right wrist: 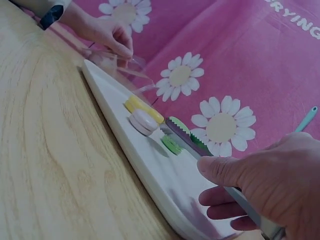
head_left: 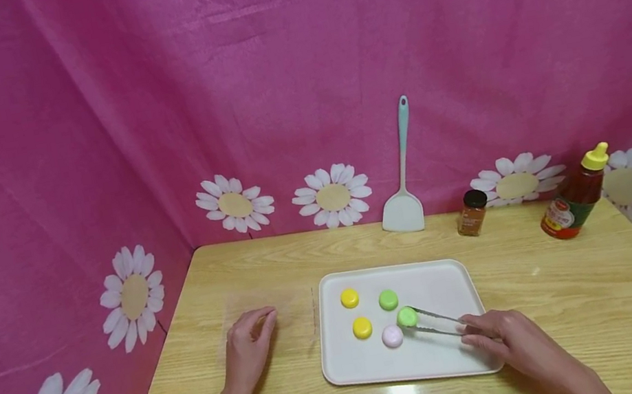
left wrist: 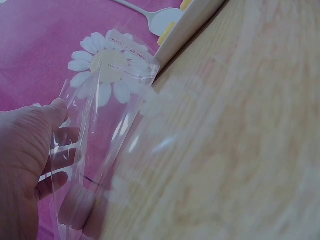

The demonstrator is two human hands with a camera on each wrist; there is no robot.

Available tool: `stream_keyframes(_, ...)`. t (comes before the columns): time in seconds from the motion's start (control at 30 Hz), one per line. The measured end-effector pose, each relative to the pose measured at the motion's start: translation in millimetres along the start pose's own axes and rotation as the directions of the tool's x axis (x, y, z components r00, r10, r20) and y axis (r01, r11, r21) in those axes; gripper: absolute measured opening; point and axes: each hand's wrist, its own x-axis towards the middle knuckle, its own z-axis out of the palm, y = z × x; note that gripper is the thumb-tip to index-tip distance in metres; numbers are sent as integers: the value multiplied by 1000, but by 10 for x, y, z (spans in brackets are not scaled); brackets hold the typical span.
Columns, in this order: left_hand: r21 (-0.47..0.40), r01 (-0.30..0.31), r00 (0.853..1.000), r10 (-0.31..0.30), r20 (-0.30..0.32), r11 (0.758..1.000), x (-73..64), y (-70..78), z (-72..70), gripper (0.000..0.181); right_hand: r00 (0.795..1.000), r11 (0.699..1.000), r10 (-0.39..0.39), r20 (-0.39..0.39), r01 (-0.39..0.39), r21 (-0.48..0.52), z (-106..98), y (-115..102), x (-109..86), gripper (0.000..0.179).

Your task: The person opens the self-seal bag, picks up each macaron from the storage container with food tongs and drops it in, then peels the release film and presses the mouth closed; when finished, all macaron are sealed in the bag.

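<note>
My left hand (head_left: 249, 349) pinches the edge of a clear plastic bag (left wrist: 112, 117) left of the tray. In the left wrist view, pinkish round pieces (left wrist: 76, 206) show through the bag's lower end, dim and partly blurred. My right hand (head_left: 510, 335) grips a pair of tongs (right wrist: 240, 199), whose tips hold a green macaron (head_left: 407, 317) over the white tray (head_left: 450, 359). Beside it lie another green macaron (head_left: 388, 299), a lilac macaron (head_left: 392, 336) and two yellow macarons, one farther back (head_left: 350, 298) and one nearer (head_left: 362, 328).
Along the back edge of the wooden table (head_left: 563, 323), a spatula (head_left: 403, 212) leans on the pink cloth (head_left: 273, 92). A small black-capped jar (head_left: 472, 215) and a yellow-capped sauce bottle (head_left: 573, 196) stand at the back right.
</note>
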Motion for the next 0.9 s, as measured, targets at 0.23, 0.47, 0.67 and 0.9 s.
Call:
stream_keyframes(0.23, -2, -21, 999, 21, -34, 1000, 10, -34, -6, 12, 975, 974, -202, -95, 189, -125, 27, -67, 103, 31)
stream_keyframes(0.47, -22, -25, 998, 23, -56, 999, 28, -33, -18, 14, 928, 934, -341, -148, 317, -164, 48, -142, 256, 31)
stream_keyframes(0.67, -58, -31, 998, 28, -61, 998, 45, -28, -27, 14, 889, 900, -425, -173, 395, -184, 86, -219, 411, 25)
stream_keyframes(0.9, -67, -47, 997, 43, -62, 997, 52, -35, -49, 14, 871, 875, -477, -117, 458, -155, 114, -388, 638, 27)
